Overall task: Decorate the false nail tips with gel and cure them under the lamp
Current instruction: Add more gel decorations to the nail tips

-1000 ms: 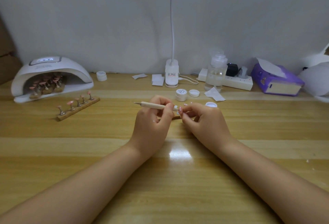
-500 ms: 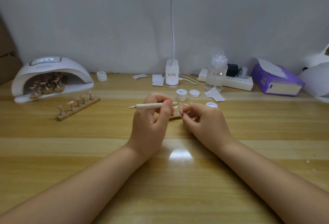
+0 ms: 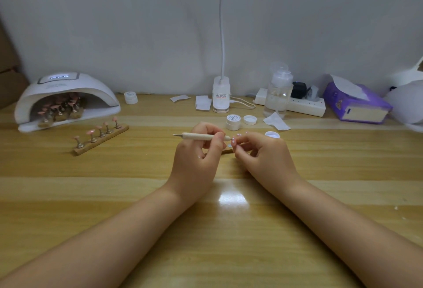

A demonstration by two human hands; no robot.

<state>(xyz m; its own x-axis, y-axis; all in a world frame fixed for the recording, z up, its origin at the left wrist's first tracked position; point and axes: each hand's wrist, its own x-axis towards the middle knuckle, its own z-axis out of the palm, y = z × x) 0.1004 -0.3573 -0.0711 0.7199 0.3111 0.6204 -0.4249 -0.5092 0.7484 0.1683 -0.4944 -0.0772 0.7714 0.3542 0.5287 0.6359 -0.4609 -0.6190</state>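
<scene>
- Left hand point(image 3: 194, 161) grips one wooden dotting tool point(image 3: 201, 136), lying level, tip toward right hand point(image 3: 263, 157).
- Right hand's fingers pinch one false nail tip point(image 3: 233, 143) at the tool tip; its holder is hidden.
- One wooden stand point(image 3: 100, 137) on the surface point(image 3: 137, 196), five pink nail tips upright.
- One curing lamp point(image 3: 66, 97) far left, more stands inside, count unclear.
- Two closed gel jars point(image 3: 233, 122), point(image 3: 131, 97); two loose lids point(image 3: 250, 119).
- One pump bottle point(image 3: 278, 90), one tissue box point(image 3: 357, 104).

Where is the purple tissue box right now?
The purple tissue box sits at the far right of the wooden table, against the wall, just right of the white power strip.
</scene>
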